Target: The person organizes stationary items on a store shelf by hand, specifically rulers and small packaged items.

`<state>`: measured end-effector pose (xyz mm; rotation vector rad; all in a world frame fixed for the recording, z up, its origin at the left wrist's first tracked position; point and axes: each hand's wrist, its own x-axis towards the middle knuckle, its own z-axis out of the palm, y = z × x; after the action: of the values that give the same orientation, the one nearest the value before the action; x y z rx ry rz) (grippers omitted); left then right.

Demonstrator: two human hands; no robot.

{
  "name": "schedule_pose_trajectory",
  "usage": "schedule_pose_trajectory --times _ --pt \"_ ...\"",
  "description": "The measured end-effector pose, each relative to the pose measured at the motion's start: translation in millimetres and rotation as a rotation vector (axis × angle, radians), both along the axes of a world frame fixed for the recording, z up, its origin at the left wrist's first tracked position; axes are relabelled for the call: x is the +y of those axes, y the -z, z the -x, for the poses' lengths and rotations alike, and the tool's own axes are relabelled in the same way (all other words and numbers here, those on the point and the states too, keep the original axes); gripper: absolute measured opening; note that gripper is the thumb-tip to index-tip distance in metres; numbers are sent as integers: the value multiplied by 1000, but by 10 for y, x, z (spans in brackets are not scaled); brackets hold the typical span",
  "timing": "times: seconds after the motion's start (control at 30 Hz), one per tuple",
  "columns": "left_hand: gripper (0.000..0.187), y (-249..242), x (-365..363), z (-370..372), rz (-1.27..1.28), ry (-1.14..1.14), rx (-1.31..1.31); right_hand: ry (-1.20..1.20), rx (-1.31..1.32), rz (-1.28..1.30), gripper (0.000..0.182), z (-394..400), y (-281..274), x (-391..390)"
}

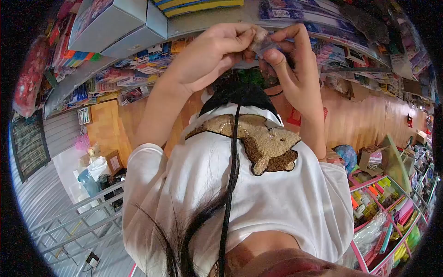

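Observation:
A small, clear, crinkled plastic packet [264, 43] is held up between my two hands, near the front edge of a shelf. My left hand [214, 55] pinches its left side between thumb and fingers. On the other side, my right hand [293, 62] has its thumb and curled fingertips closed on the packet. What is inside the packet is too small to make out.
Shelves with packed goods [337, 51] run behind my hands. A pale blue box [124, 27] stands at the upper left. Below are a wooden floor [350, 115], a red stool [295, 115], an open carton [370, 158] and a pink-edged divided bin [353, 249] at the lower right.

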<state>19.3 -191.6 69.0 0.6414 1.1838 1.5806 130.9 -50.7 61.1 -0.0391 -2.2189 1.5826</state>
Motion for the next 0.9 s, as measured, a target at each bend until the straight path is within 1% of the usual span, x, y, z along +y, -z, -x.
schedule_pose_trajectory --times 0.07,0.17,0.27,0.37,0.47,0.57,0.67,0.77,0.87,0.9 --pt "33 7 4 17 -26 57 -42 16 -2 -14 27 -24 23 -7" --pt "33 102 40 7 -79 54 -125 9 3 43 27 -40 68 -17" --pt "34 122 47 -9 -82 65 -155 -5 -68 127 25 -78 18 -45" --pt "31 106 76 0 -117 67 -100 -4 -1 278 23 -89 57 -61" --pt "28 54 121 -104 -82 -156 97 38 109 194 21 -66 89 -56" --pt "21 91 134 -178 -103 -423 517 27 85 383 19 -65 99 -78" --pt "15 88 122 -199 -107 -599 965 9 48 392 17 -66 133 -81" --pt "12 13 96 -282 -43 -614 961 50 76 419 16 -70 146 -110" --pt "15 26 96 -329 -54 -631 809 37 148 384 15 -42 172 -110" --pt "15 24 84 -327 -42 -593 777 33 132 346 15 -52 171 -106"
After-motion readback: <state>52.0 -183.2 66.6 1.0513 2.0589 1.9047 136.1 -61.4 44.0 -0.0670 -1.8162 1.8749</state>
